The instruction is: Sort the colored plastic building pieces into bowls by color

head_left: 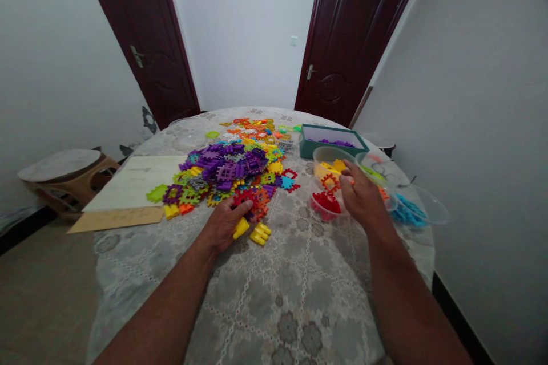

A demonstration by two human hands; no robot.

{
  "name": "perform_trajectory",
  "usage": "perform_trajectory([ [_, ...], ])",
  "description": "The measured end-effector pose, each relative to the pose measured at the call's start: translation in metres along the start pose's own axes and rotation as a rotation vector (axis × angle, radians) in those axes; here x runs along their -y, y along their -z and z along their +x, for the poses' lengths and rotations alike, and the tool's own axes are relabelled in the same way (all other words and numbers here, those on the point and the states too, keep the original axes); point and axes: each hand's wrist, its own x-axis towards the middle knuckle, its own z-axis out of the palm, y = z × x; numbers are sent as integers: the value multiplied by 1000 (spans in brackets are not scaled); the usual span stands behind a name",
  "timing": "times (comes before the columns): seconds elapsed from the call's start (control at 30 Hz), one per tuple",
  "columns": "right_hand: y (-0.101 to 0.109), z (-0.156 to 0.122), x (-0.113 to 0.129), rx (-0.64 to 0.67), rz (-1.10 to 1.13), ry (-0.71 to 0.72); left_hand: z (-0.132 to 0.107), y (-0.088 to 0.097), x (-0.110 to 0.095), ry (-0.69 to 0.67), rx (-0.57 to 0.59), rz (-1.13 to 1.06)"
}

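Closed at the near edge of a mixed pile of toothed plastic building blocks (226, 165), my left hand (222, 225) has its thumb over a red toothed block (253, 201). A yellow block (241, 228) shows right by its fingers, and another yellow block (260, 233) lies just to the right on the tablecloth. My right hand (363, 194) is over the bowls with its fingers pinched at an orange toothed block (330, 182). That block is between a clear bowl of yellow blocks (317, 166) and a bowl of red blocks (326, 205). The fingertips are partly hidden.
Behind the bowls stands a green box (309, 147) with purple blocks. Blue blocks (409, 210) fill a bowl at the right. Orange pieces (252, 128) are spread at the back. A pale board (132, 179) and brown cardboard (115, 219) lie left. A stool (60, 162) stands beyond the table.
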Motion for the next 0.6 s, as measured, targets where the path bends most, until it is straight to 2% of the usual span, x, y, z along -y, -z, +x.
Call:
perform_trajectory([
  [0.07,3,1,-4,51,-91,31,0,-1,0,5,4,-3],
  [0.23,0,-14,7,553,-219,159,-2,-4,-3,9,17,-33],
  [0.3,-9,-20,12,643,-332,232,-2,-5,-4,13,8,-46],
  [0.37,-19,-24,12,651,-405,267,-2,-5,-4,5,8,-43],
  [0.5,-36,-24,6,587,-443,287,-1,-4,-1,-28,24,-56],
  [0.6,-40,-25,6,455,-431,341,-2,-4,0,-25,52,-56],
])
